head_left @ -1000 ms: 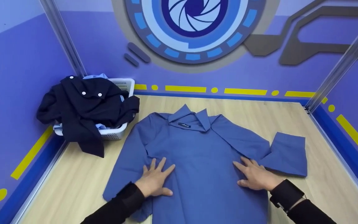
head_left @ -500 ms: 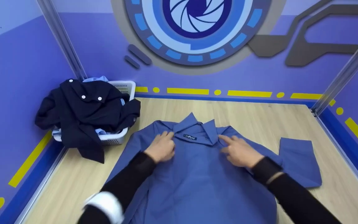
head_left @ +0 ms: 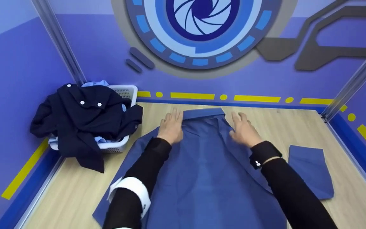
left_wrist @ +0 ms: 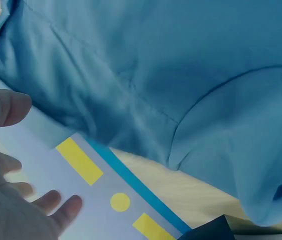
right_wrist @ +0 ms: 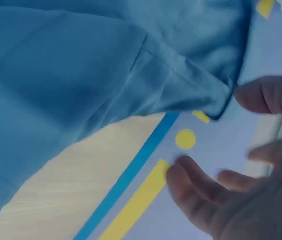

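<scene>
A blue collared shirt [head_left: 199, 165] lies spread over the table, its collar [head_left: 203, 113] turned up as a straight band at the far end. Beside the collar's left end is my left hand [head_left: 171, 127], fingers extended and spread. My right hand [head_left: 245, 132] is off the collar's right end, its fingers parted. In the left wrist view the thumb [left_wrist: 13, 107] is close to the fabric edge. The right wrist view has the other thumb [right_wrist: 258, 95] right at the collar's corner. Neither hand grips cloth. The shirt's near end is out of the head view.
At the back left stands a white basket [head_left: 133, 95] heaped with a dark navy garment [head_left: 84, 114] and light blue cloth. One shirt sleeve [head_left: 311, 171] is bent out to the right on the wooden table [head_left: 300, 127]. Purple panels [head_left: 17, 89] enclose the back and sides.
Both hands have moved from the shirt's chest up to the collar, then beyond it to either side. The collar has been turned up, and its points and label no longer show.
</scene>
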Demonstrator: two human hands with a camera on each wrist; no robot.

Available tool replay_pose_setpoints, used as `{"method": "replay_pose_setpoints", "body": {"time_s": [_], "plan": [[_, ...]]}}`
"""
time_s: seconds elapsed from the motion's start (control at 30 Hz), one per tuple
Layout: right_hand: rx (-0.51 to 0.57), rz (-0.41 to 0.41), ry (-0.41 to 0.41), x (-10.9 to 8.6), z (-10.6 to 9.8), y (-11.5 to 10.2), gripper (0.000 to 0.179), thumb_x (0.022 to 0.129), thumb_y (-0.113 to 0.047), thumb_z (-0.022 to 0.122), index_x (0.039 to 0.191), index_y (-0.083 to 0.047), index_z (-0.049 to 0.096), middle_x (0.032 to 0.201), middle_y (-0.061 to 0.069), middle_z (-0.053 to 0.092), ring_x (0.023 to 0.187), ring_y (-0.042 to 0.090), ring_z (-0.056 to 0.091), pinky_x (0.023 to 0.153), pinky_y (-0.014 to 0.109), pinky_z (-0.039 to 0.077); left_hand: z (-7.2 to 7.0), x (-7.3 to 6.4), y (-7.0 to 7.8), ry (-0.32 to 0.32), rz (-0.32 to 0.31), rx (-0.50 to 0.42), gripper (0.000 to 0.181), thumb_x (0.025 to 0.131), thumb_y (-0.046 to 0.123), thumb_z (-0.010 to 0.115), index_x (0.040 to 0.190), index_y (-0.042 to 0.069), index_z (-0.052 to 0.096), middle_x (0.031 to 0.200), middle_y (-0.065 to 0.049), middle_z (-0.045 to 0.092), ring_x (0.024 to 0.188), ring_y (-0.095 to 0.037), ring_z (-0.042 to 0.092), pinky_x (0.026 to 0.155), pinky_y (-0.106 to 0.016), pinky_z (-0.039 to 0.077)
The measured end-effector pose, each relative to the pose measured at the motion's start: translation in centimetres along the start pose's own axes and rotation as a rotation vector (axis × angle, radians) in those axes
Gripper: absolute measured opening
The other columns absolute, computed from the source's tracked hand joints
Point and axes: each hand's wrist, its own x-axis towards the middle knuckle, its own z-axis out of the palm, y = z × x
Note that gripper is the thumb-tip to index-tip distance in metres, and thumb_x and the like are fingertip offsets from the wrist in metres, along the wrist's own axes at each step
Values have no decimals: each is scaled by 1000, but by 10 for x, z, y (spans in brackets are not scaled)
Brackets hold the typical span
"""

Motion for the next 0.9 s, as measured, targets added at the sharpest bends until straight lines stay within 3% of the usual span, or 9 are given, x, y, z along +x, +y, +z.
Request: {"method": "replay_pose_setpoints", "body": {"time_s": [0.07, 0.2, 0.33, 0.4, 0.47, 0.57, 0.67, 0.77, 0.9], "plan": [[0, -16, -78, -9, -6, 7, 71, 92, -10, 65, 153, 9, 35, 147, 44, 34, 122, 62, 50, 100, 66, 47, 0, -10, -5, 7, 5, -30, 70, 101, 15, 57, 163, 5, 26, 169, -21, 17, 149, -45, 29, 117, -57, 33], [-38, -208, -190, -44, -3, 26, 63, 84, -14, 79, 140, 6, 57, 136, 41, 47, 115, 58, 56, 94, 66, 51, 13, -46, -25, 4, 96, -38, 57, 98, 16, 67, 151, 7, 50, 157, -27, 36, 138, -52, 40, 110, -63, 39], [-72, -384, -162, -67, 12, 36, 42, 81, -15, 82, 120, -3, 74, 133, 31, 53, 112, 51, 57, 89, 67, 49, 31, -65, -34, -44, 223, 38, 37, 97, 21, 71, 133, 12, 68, 138, -22, 52, 126, -44, 48, 102, -60, 44], [-92, -435, -108, -68, 22, 33, 31, 82, -13, 80, 112, -6, 78, 134, 28, 54, 112, 49, 55, 88, 67, 48, 42, -62, -32, -29, 262, 73, 29, 97, 20, 69, 125, 12, 73, 128, -19, 54, 118, -38, 49, 96, -55, 46], [-126, -465, -61, -62, 32, 24, 27, 81, -12, 79, 108, -8, 81, 139, 26, 53, 116, 48, 53, 92, 67, 46, 49, -52, -27, 31, 271, 117, 25, 97, 17, 67, 120, 13, 75, 126, -18, 53, 114, -36, 49, 93, -52, 46], [-230, -460, -44, -50, 45, 6, 29, 81, -10, 75, 109, -11, 82, 150, 23, 49, 124, 48, 50, 96, 65, 43, 54, -37, -21, 92, 252, 243, 27, 98, 15, 62, 120, 17, 77, 139, -17, 51, 121, -35, 49, 95, -51, 46], [-305, -433, -96, -37, 51, -5, 34, 85, -11, 70, 118, -9, 79, 154, 22, 47, 129, 48, 48, 96, 64, 41, 50, -26, -14, 54, 231, 343, 30, 99, 18, 60, 125, 17, 76, 154, -12, 47, 132, -34, 48, 102, -52, 45], [-262, -378, -45, -24, 48, -5, 37, 87, -9, 70, 123, -1, 74, 146, 26, 53, 125, 49, 53, 93, 66, 46, 43, -13, -9, -7, 211, 270, 36, 100, 18, 61, 135, 12, 69, 160, -10, 42, 138, -35, 45, 108, -54, 42], [-135, -230, 145, -1, 35, -2, 51, 85, -7, 75, 133, 6, 62, 141, 33, 49, 115, 55, 56, 87, 70, 50, 36, 6, -5, 16, 120, 109, 52, 101, 20, 62, 152, 12, 52, 165, -15, 30, 141, -40, 38, 111, -56, 38]]}}
